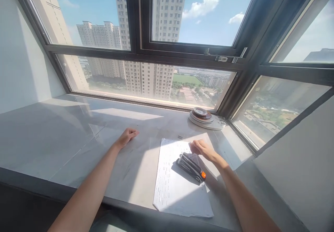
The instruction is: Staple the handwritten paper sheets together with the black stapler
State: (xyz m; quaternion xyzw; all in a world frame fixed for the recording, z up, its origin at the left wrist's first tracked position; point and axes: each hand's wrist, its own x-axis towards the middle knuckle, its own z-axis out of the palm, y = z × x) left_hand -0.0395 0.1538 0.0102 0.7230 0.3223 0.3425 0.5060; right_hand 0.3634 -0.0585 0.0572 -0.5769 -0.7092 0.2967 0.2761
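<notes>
My left hand (127, 136) rests on the grey sill, left of the paper, with its fingers curled in and nothing visible in them. My right hand (199, 146) is closed at the upper right corner of a white stack of paper (180, 199). What its fingers hold, if anything, is hidden. Just below that hand, a black stapler (191, 168) with an orange end lies slantwise on the paper. Rows of short dark marks that look like staples run down the paper's left side. A small staple strip (180, 137) lies on the sill above the paper.
A stack of plates (202, 118) stands in the far right corner by the window. The dark window frame (146, 56) borders the stone sill (78, 134) at the back. White walls (23, 61) close both sides, and the sill's front edge is near me.
</notes>
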